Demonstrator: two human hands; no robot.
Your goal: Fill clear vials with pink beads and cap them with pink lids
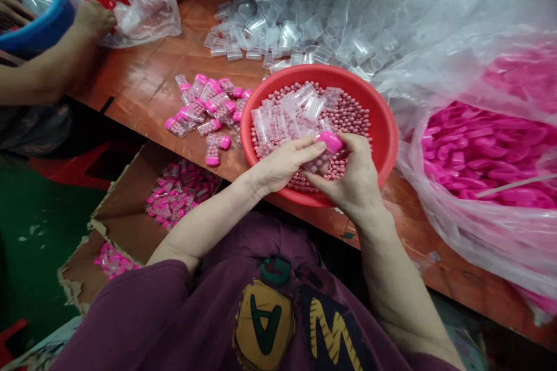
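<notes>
Both hands are over the red basin [389, 145]. Between them is a small clear plastic bottle of pink beads with a bright pink cap [331, 142]. My left hand [282, 163] has its thumb on the cap's left edge. My right hand [359, 177] grips the cap and the clear body from the other side, its fingers partly hidden. Inside the basin lie loose pink beads [354, 116] and several clear tubes [287, 113], some holding beads. Left of the basin, capped bottles [213, 98] of beads lie in a loose pile on the table.
Empty clear tubes [278, 29] are heaped behind the basin. At right, a plastic bag [439, 203] holds bright pink caps [491, 151]. Below the table edge, a cardboard box [126, 214] contains more capped bottles. Another person's arm [56, 69] is beside a blue tub [65, 11].
</notes>
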